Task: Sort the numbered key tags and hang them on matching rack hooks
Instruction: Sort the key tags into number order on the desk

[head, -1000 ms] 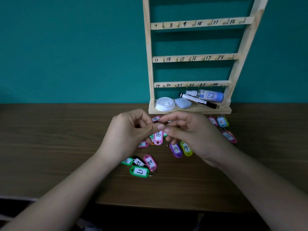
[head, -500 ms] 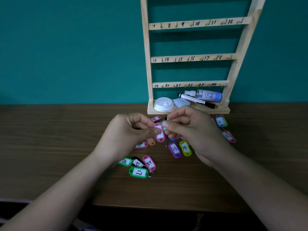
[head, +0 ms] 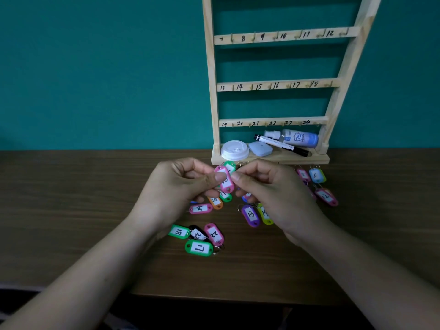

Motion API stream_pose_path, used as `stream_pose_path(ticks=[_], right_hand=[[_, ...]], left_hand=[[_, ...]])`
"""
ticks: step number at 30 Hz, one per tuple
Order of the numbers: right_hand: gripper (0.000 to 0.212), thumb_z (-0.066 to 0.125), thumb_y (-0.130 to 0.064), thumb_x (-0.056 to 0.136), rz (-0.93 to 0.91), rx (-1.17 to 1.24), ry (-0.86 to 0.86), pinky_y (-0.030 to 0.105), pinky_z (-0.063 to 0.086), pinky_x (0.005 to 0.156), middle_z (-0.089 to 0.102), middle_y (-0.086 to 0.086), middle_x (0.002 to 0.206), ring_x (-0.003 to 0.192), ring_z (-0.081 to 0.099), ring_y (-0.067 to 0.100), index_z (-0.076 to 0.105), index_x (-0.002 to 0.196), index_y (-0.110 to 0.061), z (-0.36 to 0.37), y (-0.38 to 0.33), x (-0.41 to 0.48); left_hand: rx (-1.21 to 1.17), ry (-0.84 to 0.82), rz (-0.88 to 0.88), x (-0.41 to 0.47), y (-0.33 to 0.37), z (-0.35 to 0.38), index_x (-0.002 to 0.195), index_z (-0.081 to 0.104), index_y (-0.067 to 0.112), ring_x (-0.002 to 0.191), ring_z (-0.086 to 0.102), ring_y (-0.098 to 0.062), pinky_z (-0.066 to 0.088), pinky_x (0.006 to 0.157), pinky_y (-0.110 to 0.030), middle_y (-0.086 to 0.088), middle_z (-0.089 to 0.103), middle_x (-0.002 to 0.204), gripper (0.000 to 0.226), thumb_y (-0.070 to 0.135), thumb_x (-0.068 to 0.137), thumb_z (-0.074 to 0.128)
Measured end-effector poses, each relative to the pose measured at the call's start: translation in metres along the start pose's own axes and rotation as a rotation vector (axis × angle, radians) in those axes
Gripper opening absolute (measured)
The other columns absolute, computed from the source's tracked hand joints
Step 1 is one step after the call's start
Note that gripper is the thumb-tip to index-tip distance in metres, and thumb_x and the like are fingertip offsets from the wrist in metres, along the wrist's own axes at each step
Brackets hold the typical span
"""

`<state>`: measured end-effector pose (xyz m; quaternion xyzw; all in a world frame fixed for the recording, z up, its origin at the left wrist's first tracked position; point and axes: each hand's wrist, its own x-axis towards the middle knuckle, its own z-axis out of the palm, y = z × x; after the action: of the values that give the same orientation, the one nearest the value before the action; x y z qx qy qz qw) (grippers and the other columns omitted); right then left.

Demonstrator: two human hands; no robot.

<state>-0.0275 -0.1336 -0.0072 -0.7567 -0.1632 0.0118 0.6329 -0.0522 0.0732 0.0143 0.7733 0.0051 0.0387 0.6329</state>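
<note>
Bright tags on dark wood grain
Pink tag (head: 225, 181), green tag (head: 198, 248), purple tag (head: 250, 215) and orange tag (head: 216, 202) carry white labels; tabletop (head: 71, 210) is brown-grained, rack (head: 273, 85) pale wood with black numerals, wall (head: 95, 67) teal, lid (head: 234, 150) white.

Dark wood table (head: 71, 210), rack (head: 269, 160) base at the back edge. Tags scattered in front: green 17 (head: 198, 248) w/ 18, 22 & a black one nearest, pink 24 (head: 200, 208) mid, purple 13 (head: 250, 215) beside 14, blue 6 (head: 316, 175) far right.
</note>
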Motion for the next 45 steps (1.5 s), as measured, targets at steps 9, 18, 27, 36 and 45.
stream_pose_path(ticks=[9,18,27,36,45], right_hand=[[0.009,0.076,-0.012,0.097,-0.068,-0.014,0.068,0.023,0.056,0.068,0.08,-0.005,0.088,0.077,0.074,0.006,0.074,0.101,-0.02,0.001,0.004,0.001],[0.013,0.077,-0.01,0.096,-0.067,0.005,0.003,0.019,0.057,0.071,0.082,-0.003,0.089,0.082,0.079,0.011,0.077,0.107,-0.018,0.001,0.004,0.0],[0.003,0.081,-0.02,0.094,-0.141,-0.152,0.057,0.028,0.063,0.076,0.08,-0.007,0.084,0.078,0.077,0.005,0.079,0.097,-0.02,0.004,0.002,-0.005],[0.006,0.081,-0.022,0.092,-0.191,-0.303,0.062,0.023,0.06,0.076,0.078,-0.015,0.085,0.084,0.074,0.001,0.081,0.098,-0.024,0.002,0.004,-0.007],[0.01,0.085,-0.016,0.088,-0.016,-0.142,-0.014,0.024,0.063,0.079,0.08,-0.004,0.088,0.085,0.077,0.009,0.081,0.097,-0.019,-0.019,-0.001,-0.006]], left_hand=[[0.018,-0.051,-0.031,-0.005,-0.002,0.009,0.099,0.076,0.004,0.071,0.076,-0.015,0.054,0.057,-0.018,-0.012,0.081,0.085,0.02,0.02,0.089,0.081],[-0.099,0.001,-0.053,-0.005,0.002,0.009,0.101,0.079,0.006,0.077,0.078,-0.016,0.058,0.06,-0.02,-0.013,0.081,0.087,0.02,0.019,0.087,0.081],[-0.017,-0.015,-0.044,-0.004,0.001,0.006,0.099,0.079,0.005,0.074,0.078,-0.021,0.06,0.062,-0.024,-0.014,0.08,0.084,0.023,0.021,0.084,0.084],[-0.018,-0.116,-0.099,-0.002,0.001,0.0,0.096,0.078,0.0,0.076,0.078,-0.024,0.057,0.06,-0.022,-0.018,0.08,0.089,0.025,0.021,0.084,0.083],[0.144,-0.138,-0.019,-0.004,-0.005,0.005,0.095,0.081,0.01,0.079,0.079,-0.02,0.057,0.063,-0.021,-0.01,0.08,0.085,0.019,0.026,0.085,0.085]])
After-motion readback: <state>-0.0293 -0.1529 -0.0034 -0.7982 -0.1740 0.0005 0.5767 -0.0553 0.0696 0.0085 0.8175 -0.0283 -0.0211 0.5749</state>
